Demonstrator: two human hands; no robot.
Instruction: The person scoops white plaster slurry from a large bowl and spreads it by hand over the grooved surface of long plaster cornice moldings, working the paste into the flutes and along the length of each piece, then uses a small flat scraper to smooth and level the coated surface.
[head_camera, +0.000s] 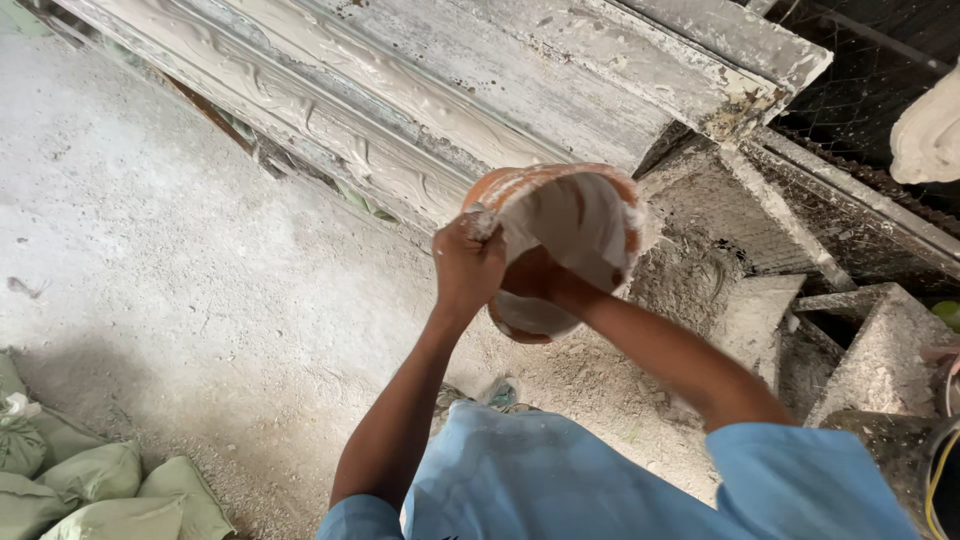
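Note:
My left hand (466, 266) grips the near rim of an orange bowl (560, 230) coated inside with white plaster. The bowl is held up in front of me and tilted, its opening facing me. My right hand (543, 283) reaches under the bowl and supports its underside, mostly hidden by the bowl. Beyond the bowl lies a long white plaster-covered mould (420, 90) with ornate relief, running diagonally across the top of the view.
Green sacks (90, 480) are piled at the lower left on the dusty concrete floor (180, 260). Plaster-crusted blocks and slabs (860, 350) crowd the right side, with wire mesh (860, 80) behind them. A white lump (930, 130) hangs at the far right edge.

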